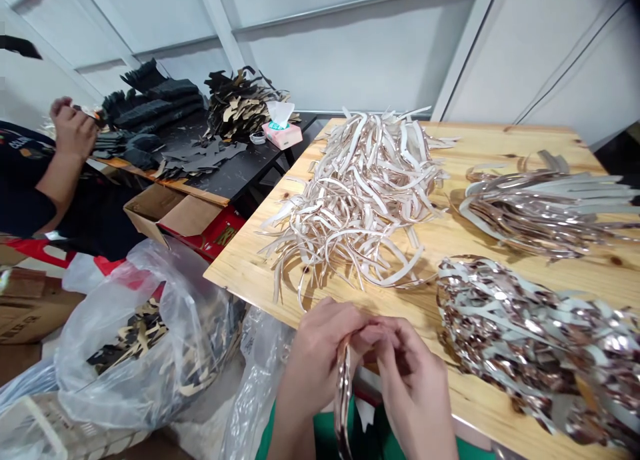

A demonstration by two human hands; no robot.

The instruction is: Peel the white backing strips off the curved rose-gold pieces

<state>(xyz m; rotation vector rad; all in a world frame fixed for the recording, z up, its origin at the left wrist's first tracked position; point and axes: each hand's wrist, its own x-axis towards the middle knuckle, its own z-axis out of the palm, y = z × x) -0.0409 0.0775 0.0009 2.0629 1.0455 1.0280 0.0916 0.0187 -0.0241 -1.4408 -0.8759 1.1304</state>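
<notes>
Left hand (316,363) and right hand (413,387) both clenched on a rose-gold foil strip (343,400), held upright just off the near edge of the pine bench (493,143), pale trimmed strips (355,197) ahead, shiny strip heap (530,353) to the right

My left hand (317,363) grips a narrow, curved strip of mirror-shiny rose-gold material (343,400), which hangs nearly upright, its lower end running out of view. My right hand (410,380) meets the left at the strip's top. Just beyond my right hand lies a heaped mound of crinkled silver and rose-gold strips with pale grey backs (530,347), tangled and overlapping. Ahead of my hands sprawls a loose pile of curled cream strips (355,200).
</notes>
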